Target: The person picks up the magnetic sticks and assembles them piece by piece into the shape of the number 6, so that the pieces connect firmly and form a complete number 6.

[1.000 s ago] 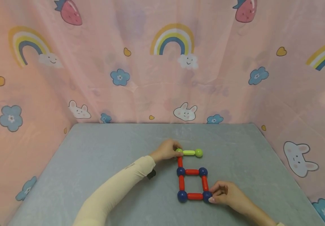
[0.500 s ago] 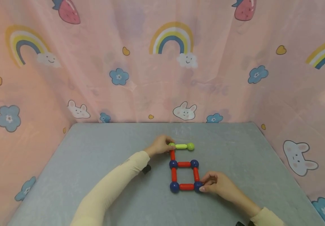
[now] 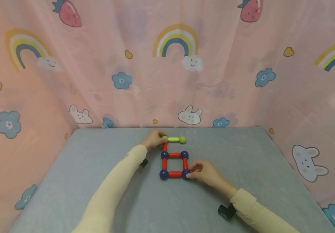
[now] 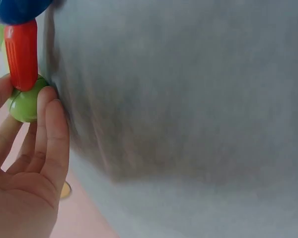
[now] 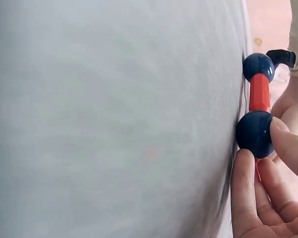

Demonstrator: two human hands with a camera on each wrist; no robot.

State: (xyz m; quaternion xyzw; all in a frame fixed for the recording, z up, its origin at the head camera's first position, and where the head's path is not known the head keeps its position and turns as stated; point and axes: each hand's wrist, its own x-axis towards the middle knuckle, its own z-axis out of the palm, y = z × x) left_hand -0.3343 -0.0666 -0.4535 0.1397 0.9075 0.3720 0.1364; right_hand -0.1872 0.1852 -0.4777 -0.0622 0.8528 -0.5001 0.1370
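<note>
A ball-and-rod building toy lies over the grey table, its blue balls joined by red rods [image 3: 175,174] into a square. From the square's far left ball another red rod [image 4: 23,57] leads to a green ball [image 4: 24,106]. A light green rod [image 3: 173,139] runs right from there to a second green ball [image 3: 182,139]. My left hand [image 3: 154,138] pinches the first green ball between thumb and fingers. At the square's near right corner, my right hand [image 3: 206,173] pinches a blue ball [image 5: 256,134], its thumb on one side and fingertips on the other.
The grey tabletop [image 3: 112,200] ends at a pink patterned curtain [image 3: 144,97], close behind the green balls. A dark wrist device [image 3: 227,212] hangs below the right sleeve. Another black one [image 3: 144,163] shows beneath the left forearm.
Both hands have shifted the whole figure left and farther back toward the curtain. Their grips on the green and blue balls stay the same, and the figure keeps its shape.
</note>
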